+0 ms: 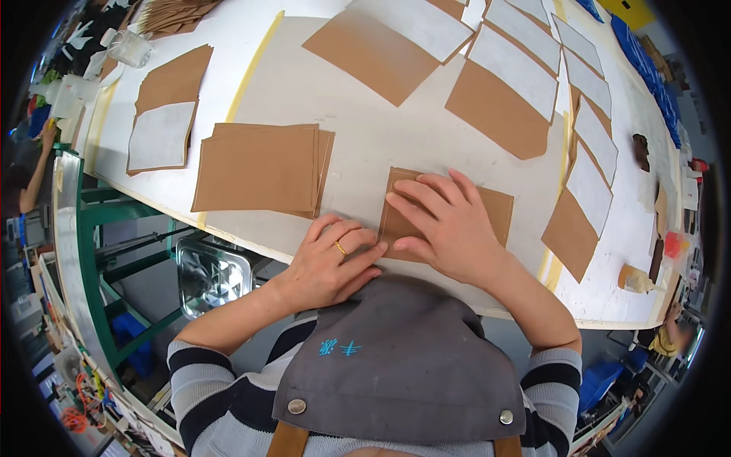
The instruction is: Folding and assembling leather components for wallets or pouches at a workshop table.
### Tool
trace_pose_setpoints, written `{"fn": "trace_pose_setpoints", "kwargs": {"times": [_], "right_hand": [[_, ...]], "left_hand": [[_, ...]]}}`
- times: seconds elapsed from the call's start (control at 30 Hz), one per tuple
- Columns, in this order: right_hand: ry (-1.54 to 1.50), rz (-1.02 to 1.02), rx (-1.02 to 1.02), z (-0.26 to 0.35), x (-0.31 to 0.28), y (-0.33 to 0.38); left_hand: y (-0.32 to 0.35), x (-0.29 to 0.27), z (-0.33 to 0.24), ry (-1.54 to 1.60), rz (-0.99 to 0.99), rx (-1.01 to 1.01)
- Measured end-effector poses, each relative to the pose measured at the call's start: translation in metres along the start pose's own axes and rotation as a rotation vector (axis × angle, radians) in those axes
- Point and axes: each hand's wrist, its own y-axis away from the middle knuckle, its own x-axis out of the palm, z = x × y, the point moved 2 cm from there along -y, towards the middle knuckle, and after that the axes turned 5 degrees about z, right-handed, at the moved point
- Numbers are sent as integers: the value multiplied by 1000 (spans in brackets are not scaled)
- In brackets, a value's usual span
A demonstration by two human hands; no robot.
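A brown leather-like panel [499, 209] with a pale line along its edges lies flat on the table in front of me. My right hand [449, 221] rests palm down over it, fingers spread, covering its middle. At the panel's near left corner, my left hand [335, 255], with a ring on one finger, has its fingers bent, and the index fingertip and thumb close on the edge. What lies under the right palm is hidden. Just left of the panel sits a small stack of similar brown panels [255, 167], slightly fanned out.
Overlapping brown and white pieces [502, 99] lie across the far side, with another row [579, 221] at the right. More pieces [164, 110] lie at the left, near a clear bottle [129, 48]. A metal basin [213, 276] sits below the table edge, beside a green frame [87, 228].
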Motion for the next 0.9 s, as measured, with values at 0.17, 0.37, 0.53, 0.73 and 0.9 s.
{"fn": "trace_pose_setpoints", "kwargs": {"times": [0.17,0.37,0.53,0.73,0.9], "right_hand": [[-165,-236,265,-28,-3,14],[-270,-2,300,-35,-1,9],[-808,-336,146,-23,-28,-11],[-420,-403,166,-56,-8,-7],[-418,-488,285,-64,0,8]], "left_hand": [[-12,-5,-3,497,-116,-339],[-40,0,0,414,-480,-487],[-5,-46,32,888,-366,-862],[30,-131,119,-169,-188,-988],[-77,-132,194,-534,-267,-520]]}}
